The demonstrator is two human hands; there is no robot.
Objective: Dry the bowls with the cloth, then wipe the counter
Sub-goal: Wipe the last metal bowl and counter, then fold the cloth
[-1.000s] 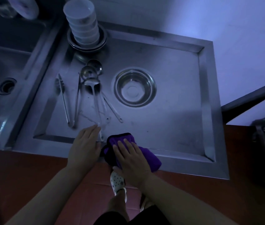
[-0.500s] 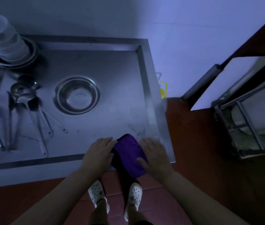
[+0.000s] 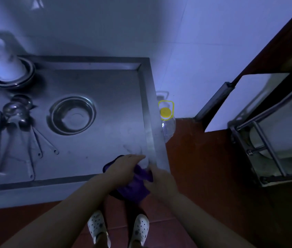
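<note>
Two hands on purple cloth (image 3: pixel 134 188) at steel counter (image 3: pixel 105 136) front right corner, bowl stack (image 3: pixel 2 63) blurred far left, left hand (image 3: pixel 123 167) gripping cloth, right hand (image 3: pixel 161 183) grip unclear.

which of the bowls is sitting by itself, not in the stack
The single steel bowl in the middle of the steel counter, upright and empty. The other bowls form the white stack at the back left corner.

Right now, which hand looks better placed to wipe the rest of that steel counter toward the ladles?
Probably the left hand. It lies over the purple cloth on the counter, on the side nearer the ladles. The right hand grips the cloth off the counter's front corner.
</note>
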